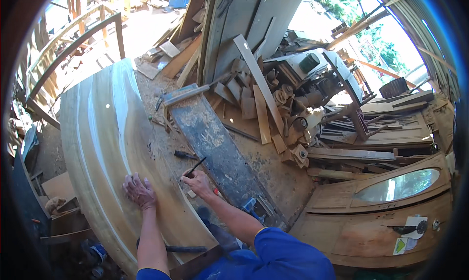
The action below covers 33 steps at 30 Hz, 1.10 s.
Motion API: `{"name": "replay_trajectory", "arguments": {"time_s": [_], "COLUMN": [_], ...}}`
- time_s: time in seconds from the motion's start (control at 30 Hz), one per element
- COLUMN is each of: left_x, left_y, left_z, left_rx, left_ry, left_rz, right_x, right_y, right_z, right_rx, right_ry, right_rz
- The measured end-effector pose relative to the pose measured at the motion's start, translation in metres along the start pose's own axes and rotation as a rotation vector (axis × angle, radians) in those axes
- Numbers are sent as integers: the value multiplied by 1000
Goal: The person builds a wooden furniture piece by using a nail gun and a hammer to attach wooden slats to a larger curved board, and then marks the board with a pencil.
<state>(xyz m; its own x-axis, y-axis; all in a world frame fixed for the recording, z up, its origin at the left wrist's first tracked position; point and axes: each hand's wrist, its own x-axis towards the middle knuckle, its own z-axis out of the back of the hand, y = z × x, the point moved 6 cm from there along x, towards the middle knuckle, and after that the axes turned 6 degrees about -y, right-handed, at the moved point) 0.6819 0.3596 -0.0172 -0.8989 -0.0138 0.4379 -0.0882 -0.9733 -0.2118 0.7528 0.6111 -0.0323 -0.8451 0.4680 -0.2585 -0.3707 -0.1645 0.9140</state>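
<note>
A large pale wooden panel with lighter streaks lies in front of me, to the left. My left hand rests palm down on it, fingers spread. Just beyond the panel's right edge, my right hand is closed around a thin dark stick-like tool, whose exact kind I cannot make out. One end of the tool points up and to the right. A dark bar lies across the near part of the panel, by my left forearm. Close to my right hand, a short black tool lies beyond the panel's edge.
A long, low, dusty bench runs along the right, with a blue metal tool at its near end. Behind it are piled wood offcuts and machinery. A door with an oval glass lies at right. A curved wooden frame stands far left.
</note>
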Motion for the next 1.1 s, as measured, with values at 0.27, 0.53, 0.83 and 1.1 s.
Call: {"name": "replay_trajectory", "arguments": {"time_s": [0.27,0.53,0.83,1.1], "left_x": [11,-53,-217,-203], "left_y": [37,249,389,419], "left_z": [19,103,124,110], "left_rx": [-453,-1038,-1001,-882], "left_ry": [161,283,483,806], "left_rz": [82,604,703,629], "right_x": [-62,-209,-370,-396], "right_y": [40,23,23,38], "right_z": [46,79,-9,-86], "right_rx": [-26,-383,-422,-233], "right_ry": [-100,-346,-468,-354], "right_rz": [4,-22,-125,-174]}}
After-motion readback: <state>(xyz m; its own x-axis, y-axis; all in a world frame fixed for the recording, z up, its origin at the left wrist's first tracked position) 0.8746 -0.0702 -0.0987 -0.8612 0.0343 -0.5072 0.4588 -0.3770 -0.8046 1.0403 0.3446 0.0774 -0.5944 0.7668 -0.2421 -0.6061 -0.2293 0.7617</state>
